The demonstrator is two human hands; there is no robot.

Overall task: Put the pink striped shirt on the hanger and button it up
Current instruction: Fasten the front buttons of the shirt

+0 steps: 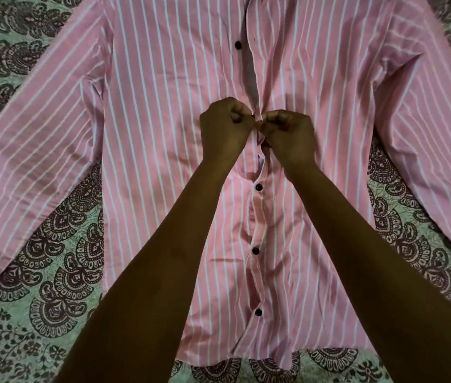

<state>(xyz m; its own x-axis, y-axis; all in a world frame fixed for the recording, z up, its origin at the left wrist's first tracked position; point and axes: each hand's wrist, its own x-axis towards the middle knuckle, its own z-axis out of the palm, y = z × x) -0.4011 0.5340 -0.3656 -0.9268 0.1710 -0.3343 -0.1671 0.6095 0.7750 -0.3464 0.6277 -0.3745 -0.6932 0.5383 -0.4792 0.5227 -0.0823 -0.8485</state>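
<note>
The pink white-striped cotton shirt (163,111) lay flat, front up, on the green paisley bedsheet (53,286), its placket running lengthwise away from the person, with the left hand (225,128) and right hand (288,136) equally near, both pinched shut on the placket edges above three fastened dark buttons (259,187).

Surface underneath: a pale green bedsheet (53,272) printed with dark maroon paisley and fan-shaped motifs plus small leafy sprigs, lying flat, visible along both sides and the near edge.
</note>
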